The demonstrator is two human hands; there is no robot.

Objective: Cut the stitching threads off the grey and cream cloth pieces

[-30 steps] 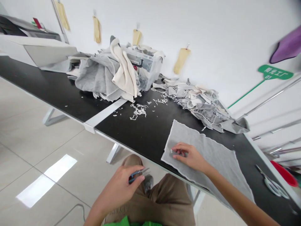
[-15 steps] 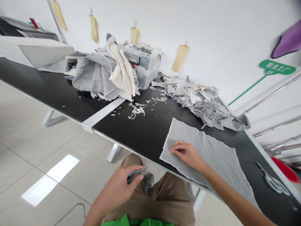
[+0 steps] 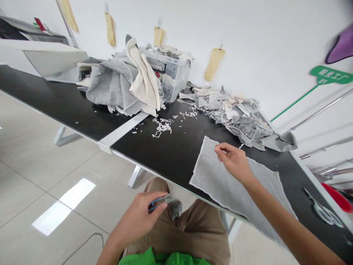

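My left hand (image 3: 143, 211) is closed around a pair of small blue thread snips (image 3: 158, 201), held over my lap with the blades pointing right. A flat grey cloth (image 3: 215, 176) lies on the black table (image 3: 154, 156), its near side hanging over the front edge. Above the far part of this cloth is my right hand (image 3: 233, 158), thumb and fingertips pinched together. Whatever is between those fingertips, if anything, is too small to make out.
Thread scraps (image 3: 162, 127) lie mid-table. Behind them are a pile of grey cloth pieces (image 3: 234, 114), a clear plastic box (image 3: 176, 79) and heaped grey fabric (image 3: 110, 84). White-handled scissors (image 3: 325, 213) rest at the right, near a red container (image 3: 336, 197).
My right hand has moved away from me and to the right, from the cloth's left part toward its far edge. The left hand still grips the snips. The view has shifted slightly.
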